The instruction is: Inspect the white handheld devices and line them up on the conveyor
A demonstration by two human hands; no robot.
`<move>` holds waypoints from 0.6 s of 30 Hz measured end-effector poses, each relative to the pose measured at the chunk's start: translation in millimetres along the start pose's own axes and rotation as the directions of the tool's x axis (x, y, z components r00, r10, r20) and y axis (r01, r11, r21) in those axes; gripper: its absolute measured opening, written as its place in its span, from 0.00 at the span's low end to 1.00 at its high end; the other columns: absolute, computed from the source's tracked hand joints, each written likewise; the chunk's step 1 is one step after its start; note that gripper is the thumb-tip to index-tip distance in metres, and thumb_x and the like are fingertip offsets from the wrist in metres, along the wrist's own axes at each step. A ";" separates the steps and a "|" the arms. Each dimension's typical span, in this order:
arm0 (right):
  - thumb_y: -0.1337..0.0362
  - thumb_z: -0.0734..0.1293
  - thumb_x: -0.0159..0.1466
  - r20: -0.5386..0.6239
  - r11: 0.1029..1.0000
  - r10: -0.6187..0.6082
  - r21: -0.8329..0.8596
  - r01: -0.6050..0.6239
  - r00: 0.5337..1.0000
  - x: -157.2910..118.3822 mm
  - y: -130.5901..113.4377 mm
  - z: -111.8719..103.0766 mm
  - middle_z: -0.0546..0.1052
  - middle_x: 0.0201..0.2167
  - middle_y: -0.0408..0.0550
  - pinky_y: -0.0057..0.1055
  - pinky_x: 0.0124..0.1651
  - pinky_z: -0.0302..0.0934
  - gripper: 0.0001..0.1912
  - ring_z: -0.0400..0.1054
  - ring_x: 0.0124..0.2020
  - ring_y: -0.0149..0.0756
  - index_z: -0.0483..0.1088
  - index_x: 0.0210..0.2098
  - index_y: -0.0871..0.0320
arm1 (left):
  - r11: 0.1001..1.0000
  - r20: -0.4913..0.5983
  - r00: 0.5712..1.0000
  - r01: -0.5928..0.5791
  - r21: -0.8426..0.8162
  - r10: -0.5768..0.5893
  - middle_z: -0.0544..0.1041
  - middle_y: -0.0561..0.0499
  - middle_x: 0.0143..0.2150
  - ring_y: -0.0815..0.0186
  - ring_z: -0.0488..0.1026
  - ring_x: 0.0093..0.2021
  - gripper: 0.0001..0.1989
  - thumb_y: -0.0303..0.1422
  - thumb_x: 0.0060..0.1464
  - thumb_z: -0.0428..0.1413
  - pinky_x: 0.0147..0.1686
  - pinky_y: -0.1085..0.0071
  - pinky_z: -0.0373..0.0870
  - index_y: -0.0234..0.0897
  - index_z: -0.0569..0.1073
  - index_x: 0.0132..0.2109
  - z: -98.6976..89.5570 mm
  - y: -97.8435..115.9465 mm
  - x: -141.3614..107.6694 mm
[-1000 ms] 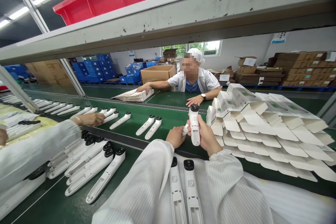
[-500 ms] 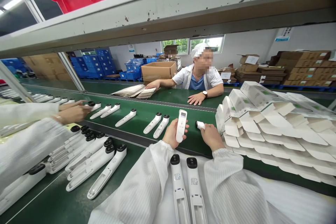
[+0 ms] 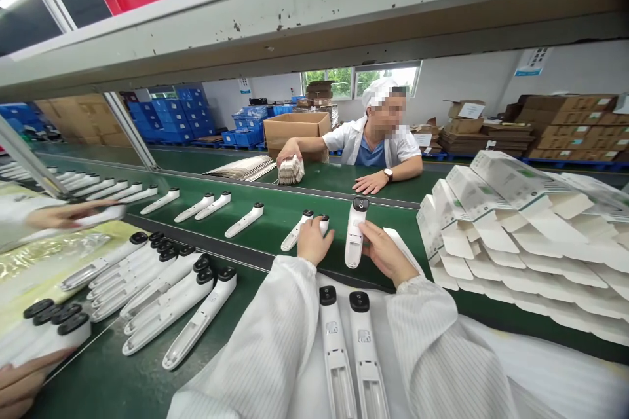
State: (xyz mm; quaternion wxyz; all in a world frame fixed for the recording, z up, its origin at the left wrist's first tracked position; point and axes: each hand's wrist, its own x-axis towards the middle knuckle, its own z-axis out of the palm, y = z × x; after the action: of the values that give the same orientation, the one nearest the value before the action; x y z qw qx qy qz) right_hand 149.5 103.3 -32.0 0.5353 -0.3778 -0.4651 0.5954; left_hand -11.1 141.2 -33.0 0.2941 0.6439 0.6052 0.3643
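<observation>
My right hand (image 3: 390,252) grips a white infrared thermometer (image 3: 354,239) upright, its black head up and its open battery compartment facing me. My left hand (image 3: 314,242) is over the belt, thumb apart from the fingers, at another thermometer (image 3: 324,224). The hand hides most of that one, and no firm grip shows. Just left of it lies a thermometer (image 3: 295,232) on the belt. Between my forearms, two thermometers (image 3: 338,357) lie side by side with battery compartments open. A white flat piece (image 3: 400,247) shows behind my right hand.
White cartons with open flaps (image 3: 511,229) are stacked at the right. More thermometers (image 3: 181,314) lie in a group at the left, near co-workers' hands (image 3: 69,215). Across the belt a person (image 3: 376,137) holds a paper bundle (image 3: 291,170). A shelf beam (image 3: 314,19) crosses overhead.
My left hand no longer holds a thermometer and has moved left to one on the belt. My right hand now holds a thermometer upright. The person opposite has lifted a paper bundle.
</observation>
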 end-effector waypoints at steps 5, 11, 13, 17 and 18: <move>0.49 0.63 0.58 -0.026 0.997 0.075 0.000 -0.075 0.997 1.7 -1.1 -8.4 0.76 0.40 0.50 0.31 0.38 0.64 0.19 0.71 0.39 0.38 0.67 0.41 0.57 | 0.960 0.050 0.998 0.011 0.281 -0.026 0.70 0.38 0.51 0.49 0.61 0.57 0.23 0.24 0.44 0.56 0.55 0.60 0.56 0.34 0.69 0.50 0.9 -15.4 8.2; 0.55 0.58 0.62 -0.333 0.675 0.070 -0.678 -0.290 0.940 8.9 7.7 -31.0 0.74 0.40 0.55 0.36 0.40 0.61 0.16 0.71 0.37 0.42 0.68 0.42 0.60 | 0.581 0.330 0.929 0.365 -0.728 -0.169 0.74 0.41 0.40 0.63 0.71 0.35 0.13 0.31 0.51 0.48 0.23 0.73 0.65 0.31 0.72 0.42 0.8 2.4 1.6; 0.60 0.58 0.62 -0.366 0.412 -0.035 -0.853 -0.320 0.930 6.6 8.2 -36.7 0.72 0.45 0.59 0.39 0.46 0.59 0.16 0.68 0.45 0.47 0.68 0.45 0.62 | 0.387 0.428 0.896 0.440 -0.811 -0.122 0.74 0.41 0.36 0.67 0.69 0.27 0.14 0.32 0.53 0.46 0.16 0.76 0.58 0.28 0.72 0.41 -0.1 10.9 -3.7; 0.65 0.59 0.61 -0.277 0.316 -0.312 -0.932 -0.176 0.909 3.3 6.1 -29.0 0.68 0.51 0.60 0.41 0.53 0.54 0.18 0.60 0.53 0.49 0.67 0.50 0.62 | 0.329 0.456 0.879 0.475 -0.816 -0.139 0.73 0.46 0.31 0.71 0.66 0.23 0.13 0.36 0.55 0.51 0.15 0.78 0.57 0.30 0.71 0.40 7.0 20.0 -11.6; 0.63 0.60 0.61 -0.239 0.395 -0.336 -0.914 -0.094 0.911 3.7 6.0 -23.4 0.69 0.50 0.58 0.41 0.53 0.55 0.18 0.61 0.52 0.47 0.68 0.49 0.61 | 0.328 0.445 0.885 0.465 -0.823 -0.137 0.73 0.47 0.31 0.72 0.67 0.24 0.12 0.36 0.53 0.54 0.16 0.78 0.58 0.31 0.71 0.40 10.3 20.4 -12.5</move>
State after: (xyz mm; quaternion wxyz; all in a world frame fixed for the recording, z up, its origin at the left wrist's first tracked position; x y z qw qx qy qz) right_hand 169.4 110.5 -44.2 0.3647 -0.6811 -0.6243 0.1153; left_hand 8.8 127.5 -23.4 0.7474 0.2952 0.3620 0.4724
